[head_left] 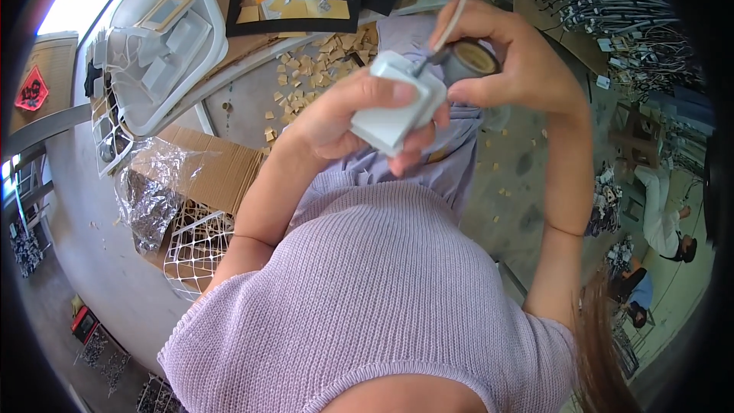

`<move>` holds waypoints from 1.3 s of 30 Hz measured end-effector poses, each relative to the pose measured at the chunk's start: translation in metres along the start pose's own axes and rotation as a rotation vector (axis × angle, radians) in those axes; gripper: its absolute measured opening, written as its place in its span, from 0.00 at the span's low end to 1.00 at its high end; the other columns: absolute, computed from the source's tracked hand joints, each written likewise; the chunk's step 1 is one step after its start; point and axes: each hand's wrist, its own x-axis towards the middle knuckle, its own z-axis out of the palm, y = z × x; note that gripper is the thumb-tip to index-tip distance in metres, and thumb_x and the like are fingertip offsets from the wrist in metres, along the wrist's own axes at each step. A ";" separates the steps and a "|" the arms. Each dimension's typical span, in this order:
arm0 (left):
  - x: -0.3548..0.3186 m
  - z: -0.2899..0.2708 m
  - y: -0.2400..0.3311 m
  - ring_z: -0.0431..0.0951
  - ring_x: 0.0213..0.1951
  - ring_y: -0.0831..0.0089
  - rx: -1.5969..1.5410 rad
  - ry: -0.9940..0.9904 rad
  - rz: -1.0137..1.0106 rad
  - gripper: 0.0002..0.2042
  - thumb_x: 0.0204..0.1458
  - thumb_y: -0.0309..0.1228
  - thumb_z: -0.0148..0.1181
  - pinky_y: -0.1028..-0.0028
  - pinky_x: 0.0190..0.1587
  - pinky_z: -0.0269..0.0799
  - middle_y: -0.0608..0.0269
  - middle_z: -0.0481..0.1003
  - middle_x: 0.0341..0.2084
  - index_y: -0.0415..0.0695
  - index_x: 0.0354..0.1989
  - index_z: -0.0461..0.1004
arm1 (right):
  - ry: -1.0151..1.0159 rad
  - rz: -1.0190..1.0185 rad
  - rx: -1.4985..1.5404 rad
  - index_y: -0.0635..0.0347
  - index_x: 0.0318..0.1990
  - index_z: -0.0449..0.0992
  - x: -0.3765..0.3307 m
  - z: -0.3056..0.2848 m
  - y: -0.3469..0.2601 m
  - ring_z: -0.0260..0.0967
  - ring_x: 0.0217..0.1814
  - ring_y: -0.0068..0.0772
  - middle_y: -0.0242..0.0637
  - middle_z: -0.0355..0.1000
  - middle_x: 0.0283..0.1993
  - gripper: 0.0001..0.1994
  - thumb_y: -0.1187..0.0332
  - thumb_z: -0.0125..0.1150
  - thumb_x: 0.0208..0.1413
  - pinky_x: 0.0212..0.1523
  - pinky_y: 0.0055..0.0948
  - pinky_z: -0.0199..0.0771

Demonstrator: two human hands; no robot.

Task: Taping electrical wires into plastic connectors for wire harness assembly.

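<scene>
My left hand is closed around a white rectangular plastic block, probably a power adapter, tilted in front of my chest. A pale cable runs from the block's upper end, with a dark section beside it, up past my right hand. My right hand curls its thumb and fingers around a grey roll of tape with a brown core. The roll sits right beside the block's upper right corner. Whether tape is stuck to the cable is blurred.
A white plastic bin with white parts stands at the upper left, above a cardboard box with clear wrap. A black tray holds paper pieces. Small tan scraps lie beyond my lap. Bundled cables fill the upper right; two people sit far right.
</scene>
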 end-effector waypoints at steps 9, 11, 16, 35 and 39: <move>-0.001 -0.003 -0.012 0.77 0.37 0.70 0.964 0.515 0.214 0.21 0.57 0.45 0.55 0.69 0.40 0.72 0.60 0.75 0.36 0.42 0.50 0.66 | 0.349 0.237 0.722 0.65 0.58 0.66 -0.018 0.038 -0.011 0.70 0.45 0.25 0.36 0.71 0.49 0.25 0.65 0.62 0.55 0.48 0.24 0.69; -0.002 0.005 -0.011 0.77 0.37 0.64 0.528 0.359 0.060 0.25 0.59 0.52 0.47 0.69 0.44 0.73 0.51 0.73 0.37 0.40 0.48 0.65 | 0.415 0.109 0.357 0.63 0.59 0.65 -0.013 0.036 0.006 0.69 0.48 0.28 0.35 0.70 0.49 0.30 0.65 0.68 0.48 0.51 0.25 0.68; -0.003 0.017 0.001 0.76 0.45 0.58 0.139 0.186 -0.080 0.20 0.60 0.45 0.48 0.59 0.51 0.73 0.50 0.73 0.40 0.40 0.50 0.64 | -0.093 -0.064 0.375 0.63 0.53 0.70 0.012 0.017 0.017 0.62 0.58 0.31 0.36 0.66 0.56 0.32 0.63 0.73 0.38 0.60 0.33 0.58; 0.016 0.025 -0.019 0.73 0.40 0.77 0.252 0.840 0.329 0.07 0.55 0.28 0.56 0.79 0.44 0.66 0.66 0.75 0.36 0.41 0.39 0.75 | 0.210 0.308 0.334 0.62 0.43 0.73 0.037 0.034 0.005 0.69 0.42 0.24 0.29 0.72 0.39 0.12 0.71 0.63 0.52 0.42 0.25 0.70; 0.006 -0.001 -0.018 0.70 0.38 0.80 1.195 1.085 0.700 0.07 0.50 0.24 0.58 0.79 0.40 0.66 0.66 0.71 0.40 0.37 0.38 0.73 | 0.128 0.219 0.608 0.66 0.45 0.74 0.016 0.047 0.021 0.66 0.31 0.17 0.28 0.72 0.33 0.16 0.69 0.68 0.50 0.30 0.17 0.64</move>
